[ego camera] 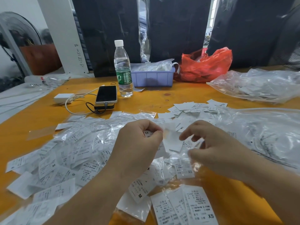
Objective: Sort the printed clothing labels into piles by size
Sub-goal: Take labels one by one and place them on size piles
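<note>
A big heap of white printed labels [68, 153] in clear sleeves covers the orange table's left and middle. My left hand [138, 146] is curled around a small bunch of labels [147, 133] with XS showing on top. My right hand [215, 143] hovers just to the right, fingers loosely bent, beside a blurred white label [172, 140] between the two hands. Whether it touches that label is unclear. A short row of XS labels [186, 207] lies at the front edge. Another small pile [194, 108] sits further back on the right.
A water bottle [123, 69], a phone on a power bank [106, 95], a white charger [63, 97], a purple bin [152, 77] and a red bag [206, 65] stand at the back. Clear plastic bags [263, 85] spread over the right side.
</note>
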`<state>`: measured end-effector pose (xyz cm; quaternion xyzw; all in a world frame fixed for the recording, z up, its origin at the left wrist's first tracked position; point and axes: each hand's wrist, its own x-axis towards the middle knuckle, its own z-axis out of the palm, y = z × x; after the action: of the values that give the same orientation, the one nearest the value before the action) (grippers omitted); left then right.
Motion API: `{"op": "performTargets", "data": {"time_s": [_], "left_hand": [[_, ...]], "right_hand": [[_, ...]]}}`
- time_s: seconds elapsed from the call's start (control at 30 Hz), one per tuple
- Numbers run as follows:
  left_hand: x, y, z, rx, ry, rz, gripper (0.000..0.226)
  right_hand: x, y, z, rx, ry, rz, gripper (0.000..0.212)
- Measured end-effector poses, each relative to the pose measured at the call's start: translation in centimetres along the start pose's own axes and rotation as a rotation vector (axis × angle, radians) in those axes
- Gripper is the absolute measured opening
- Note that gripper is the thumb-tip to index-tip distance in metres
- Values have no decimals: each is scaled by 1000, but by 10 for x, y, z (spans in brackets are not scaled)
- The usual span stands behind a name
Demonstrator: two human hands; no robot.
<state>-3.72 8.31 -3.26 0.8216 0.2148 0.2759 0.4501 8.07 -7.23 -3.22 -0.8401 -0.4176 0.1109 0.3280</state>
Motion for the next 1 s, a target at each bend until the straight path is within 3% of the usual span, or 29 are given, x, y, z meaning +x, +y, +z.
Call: {"op": "performTargets", "data": {"time_s": [0.1,0.23,0.3,0.43,0.53,0.63,0.83,0.97,1.0], "left_hand": [[-1,1,1,14,-2,41,19],[-2,1,2,40,-6,75,19],[-3,2,2,45,-7,84,19],[-3,2,2,44,-7,87,19],[-4,2,2,39,-13,87,19],[-5,3,3,14,-40,102,17],[-8,5,6,-40,-102,123,13],[-9,6,6,-13,-148,164,11],[-9,7,6,-15,-155,178,11]], "right_hand": [[-1,6,4,-319,-102,-4,36],[-2,5,8,-400,12,-63,9],[-2,4,8,-402,44,-103,7],[-2,0,4,-207,173,-96,14],[-3,-6,-2,149,313,-100,25],[-5,-10,-5,397,337,-173,35],[-1,-4,-5,527,164,-187,16],[-4,-3,0,279,72,-257,23],[-5,-5,1,223,78,-268,15]]}}
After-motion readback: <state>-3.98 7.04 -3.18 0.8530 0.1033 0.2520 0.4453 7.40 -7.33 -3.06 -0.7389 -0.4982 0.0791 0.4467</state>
